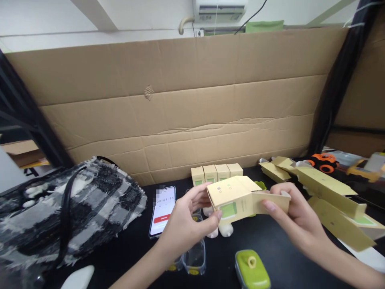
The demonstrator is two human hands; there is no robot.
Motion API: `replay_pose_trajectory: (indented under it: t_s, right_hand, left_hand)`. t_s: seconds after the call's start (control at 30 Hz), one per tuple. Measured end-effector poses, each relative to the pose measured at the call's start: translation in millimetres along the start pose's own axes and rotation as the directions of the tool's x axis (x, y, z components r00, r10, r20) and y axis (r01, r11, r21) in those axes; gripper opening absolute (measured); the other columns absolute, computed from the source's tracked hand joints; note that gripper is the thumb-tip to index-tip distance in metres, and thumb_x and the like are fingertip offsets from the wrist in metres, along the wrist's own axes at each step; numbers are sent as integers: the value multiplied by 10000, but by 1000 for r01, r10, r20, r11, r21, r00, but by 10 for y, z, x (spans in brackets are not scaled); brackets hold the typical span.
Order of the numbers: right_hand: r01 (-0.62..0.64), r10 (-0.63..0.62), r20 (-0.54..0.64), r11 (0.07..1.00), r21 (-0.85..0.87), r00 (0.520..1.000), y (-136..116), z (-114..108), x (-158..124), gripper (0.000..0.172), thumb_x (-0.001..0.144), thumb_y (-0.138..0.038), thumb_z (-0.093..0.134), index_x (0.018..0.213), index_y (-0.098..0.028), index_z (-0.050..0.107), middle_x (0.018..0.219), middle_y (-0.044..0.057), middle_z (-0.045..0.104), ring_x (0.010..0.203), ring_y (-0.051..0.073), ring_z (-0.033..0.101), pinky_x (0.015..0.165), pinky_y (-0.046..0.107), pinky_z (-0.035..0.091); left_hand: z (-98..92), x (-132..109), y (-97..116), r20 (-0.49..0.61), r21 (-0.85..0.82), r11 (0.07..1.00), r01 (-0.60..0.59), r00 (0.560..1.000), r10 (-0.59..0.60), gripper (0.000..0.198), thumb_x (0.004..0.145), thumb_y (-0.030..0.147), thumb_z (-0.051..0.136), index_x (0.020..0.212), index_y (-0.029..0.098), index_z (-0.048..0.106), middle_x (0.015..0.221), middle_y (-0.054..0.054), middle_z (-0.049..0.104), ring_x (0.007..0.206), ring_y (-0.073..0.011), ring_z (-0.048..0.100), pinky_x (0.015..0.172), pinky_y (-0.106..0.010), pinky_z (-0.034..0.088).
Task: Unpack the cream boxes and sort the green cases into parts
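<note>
A pale yellow carton (233,196) with a green picture on its side is held up in front of me, its flap end toward the right. My left hand (195,216) grips the closed end, thumb below and fingers over the top. My right hand (291,212) pinches the long flap at the other end between thumb and fingers. Below the carton, a green-lidded container (252,269) with a small yellow loop stands on the black table. Clear plastic containers (195,255) and whitish rounded pieces (225,229) lie under my hands, partly hidden.
Several finished-looking cartons (210,173) stand in a row at the back. Flattened cartons (327,184) pile up on the right, near an orange toy truck (325,161). A phone (162,210) showing a timer and a fringed bag (99,200) lie left. A cardboard wall (192,108) closes the back.
</note>
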State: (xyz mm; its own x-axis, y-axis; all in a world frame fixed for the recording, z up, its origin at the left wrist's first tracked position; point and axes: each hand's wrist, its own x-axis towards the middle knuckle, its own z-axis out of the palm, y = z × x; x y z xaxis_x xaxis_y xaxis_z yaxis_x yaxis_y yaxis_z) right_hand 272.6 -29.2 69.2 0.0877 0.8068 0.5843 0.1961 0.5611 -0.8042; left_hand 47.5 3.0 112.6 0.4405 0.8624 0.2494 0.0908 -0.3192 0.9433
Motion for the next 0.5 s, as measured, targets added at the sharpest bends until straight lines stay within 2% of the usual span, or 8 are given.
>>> replay_pose_trajectory:
  t_s: [0.1,0.23,0.33,0.4,0.47,0.5]
  right_hand:
    - [-85,85,10,995,54,996,-1,-79,82,207,840,-427,622,817,-285,473,683,-22,484,573,165,475,487,281,450]
    - [-262,252,80,951,163,964,-2,-181,208,227,837,-472,611,820,-258,538,736,-4,561,659,173,552,579,278,483]
    - [-301,292,78,941,156,953,3,-159,227,240,822,-480,633,825,-250,564,754,-6,572,696,169,561,606,261,477]
    - [-279,286,-10,941,191,958,22,-82,193,259,802,-462,671,949,-280,562,889,1,608,830,182,583,679,259,489]
    - [-291,322,-57,907,305,945,47,24,134,432,770,-445,717,1125,-328,501,1099,12,609,991,194,583,804,290,494]
    - [-324,355,-13,865,383,935,56,78,102,517,757,-447,729,1187,-336,466,1183,26,593,1043,206,581,859,324,489]
  left_hand:
    - [-87,16,-26,132,-117,992,44,991,-28,533,758,211,701,1259,146,532,1164,-112,676,1092,-229,614,945,-333,475]
    - [-178,26,-34,179,-283,955,86,983,-35,506,804,279,631,1289,229,498,1037,-64,702,921,-205,660,826,-342,524]
    - [-156,31,-23,143,-345,922,177,980,-135,380,765,276,639,1131,232,549,965,-32,676,844,-190,648,822,-391,531]
    - [-94,27,-23,88,-344,914,215,977,-197,230,751,284,673,918,209,533,879,-12,658,789,-172,639,800,-381,530]
    - [-16,8,-35,17,-343,915,214,975,-222,253,776,301,678,857,222,451,849,11,643,755,-153,637,762,-330,512]
    - [23,-8,-45,-22,-329,921,207,974,-226,251,798,296,661,871,231,430,855,22,634,737,-138,631,727,-292,494]
